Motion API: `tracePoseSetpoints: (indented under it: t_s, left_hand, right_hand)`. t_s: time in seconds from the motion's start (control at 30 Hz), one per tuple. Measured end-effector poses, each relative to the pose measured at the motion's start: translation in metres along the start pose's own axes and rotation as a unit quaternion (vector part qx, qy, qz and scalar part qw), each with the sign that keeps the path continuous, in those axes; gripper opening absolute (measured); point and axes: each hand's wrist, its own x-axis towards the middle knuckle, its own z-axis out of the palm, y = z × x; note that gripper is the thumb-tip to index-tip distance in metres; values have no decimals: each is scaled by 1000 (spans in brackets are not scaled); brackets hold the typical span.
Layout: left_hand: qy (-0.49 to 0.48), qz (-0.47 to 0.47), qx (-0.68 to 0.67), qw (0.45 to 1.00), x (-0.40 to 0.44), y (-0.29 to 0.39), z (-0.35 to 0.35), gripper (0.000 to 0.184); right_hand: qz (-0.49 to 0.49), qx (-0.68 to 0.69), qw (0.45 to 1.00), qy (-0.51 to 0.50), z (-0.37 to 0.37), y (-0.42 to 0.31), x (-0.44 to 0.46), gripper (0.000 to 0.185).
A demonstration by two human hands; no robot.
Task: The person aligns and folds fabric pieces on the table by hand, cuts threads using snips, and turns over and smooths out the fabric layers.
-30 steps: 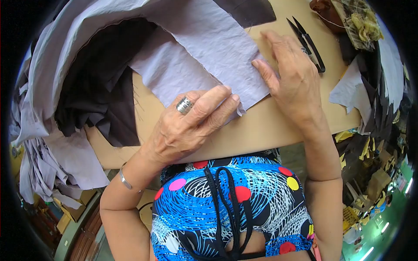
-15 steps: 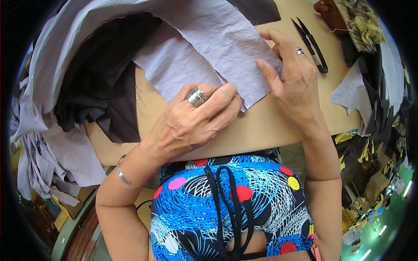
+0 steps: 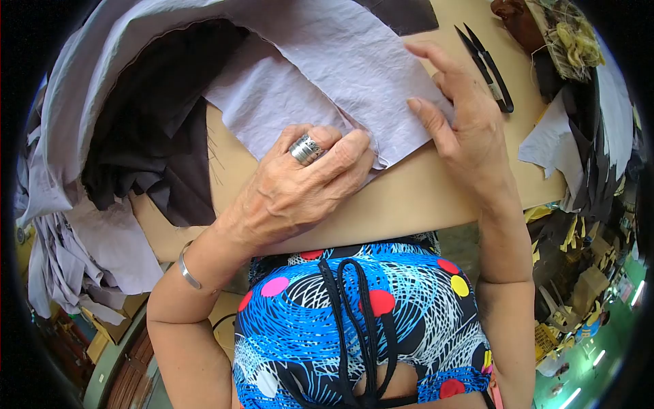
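Note:
Light lilac fabric [image 3: 354, 61] lies in overlapping layers on the tan table, with a seam running down to its near corner. My left hand [image 3: 306, 180], wearing a wide silver ring, has its fingers pinched together on the fabric beside that corner. At the fabric's right edge, my right hand [image 3: 470, 119] rests with thumb and forefinger spread apart; its other fingers are partly hidden. Dark fabric [image 3: 157, 123] lies bunched inside the curve of the lilac fabric at the left.
Black thread snips [image 3: 487, 68] lie at the upper right of the table [image 3: 422, 198]. Beyond them are a brown object [image 3: 514, 24] and a bundle of yellowish threads [image 3: 575, 44]. Fabric scraps hang at the right edge; more lilac cloth [image 3: 112, 245] hangs at the left.
My left hand has shifted slightly left from its place a second ago, still at the fabric's corner. My right hand has moved a little right, and the fabric's right edge has shifted with it.

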Motion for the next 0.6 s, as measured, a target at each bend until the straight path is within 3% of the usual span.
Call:
tracePoseSetpoints:
  t_s: [0.3,0.4,0.5,0.6]
  left_hand:
    - [-31,-8,33,999,-1,4,-5,44]
    - [-41,-9,31,999,-1,6,-8,46]
    - [-43,1,53,998,-3,7,-9,46]
    - [-42,-44,76,995,-6,9,-1,45]
  right_hand:
    - [6,8,1000,-4,1,4,-1,47]
    - [-35,9,999,10,5,10,-1,43]
    - [19,-5,999,-43,-1,3,-1,35]
    - [-31,11,999,13,6,10,-2,40]
